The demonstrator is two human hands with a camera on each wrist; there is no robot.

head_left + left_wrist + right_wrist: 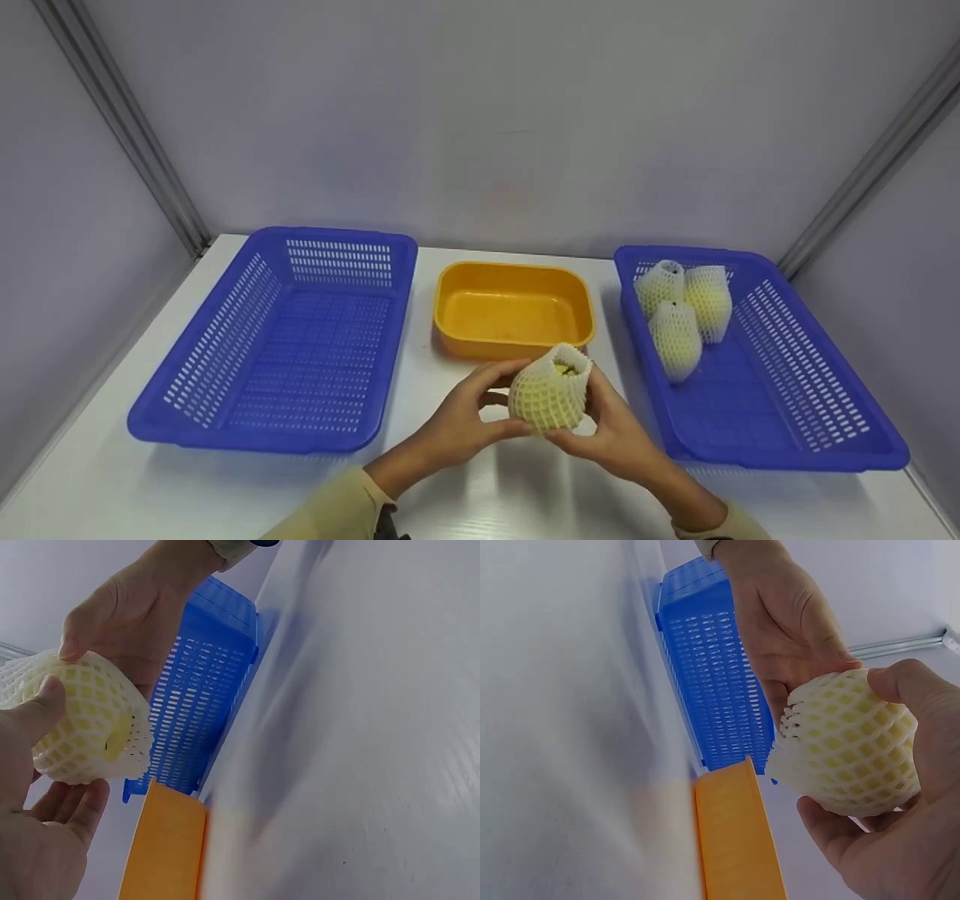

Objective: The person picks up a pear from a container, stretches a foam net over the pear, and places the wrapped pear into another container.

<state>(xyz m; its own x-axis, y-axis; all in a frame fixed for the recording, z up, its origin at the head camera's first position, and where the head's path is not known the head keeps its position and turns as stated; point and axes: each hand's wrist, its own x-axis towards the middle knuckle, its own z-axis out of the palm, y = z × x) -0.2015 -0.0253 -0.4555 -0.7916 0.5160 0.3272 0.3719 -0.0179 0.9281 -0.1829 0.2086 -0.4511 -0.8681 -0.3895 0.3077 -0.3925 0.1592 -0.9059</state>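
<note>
Both hands hold one yellow fruit in a white foam net (pixel 549 395) above the table, in front of the orange tub. My left hand (pixel 466 417) grips it from the left, thumb low on the near side and fingers behind. From the other side my right hand (pixel 616 433) grips it with thumb and fingers. The net's open end points up in the head view, with a bit of the fruit's top showing inside. In the right wrist view the netted fruit (pixel 851 746) lies between the right thumb and fingers, and the left hand (pixel 784 615) reaches it from above.
An orange tub (pixel 517 349) stands at the back centre of the white table (pixel 480 499). A blue basket (pixel 142 420) with nothing in it is on the left. On the right, another blue basket (pixel 750 442) holds three netted fruits (pixel 676 345). Pale panels (pixel 495 127) enclose the table.
</note>
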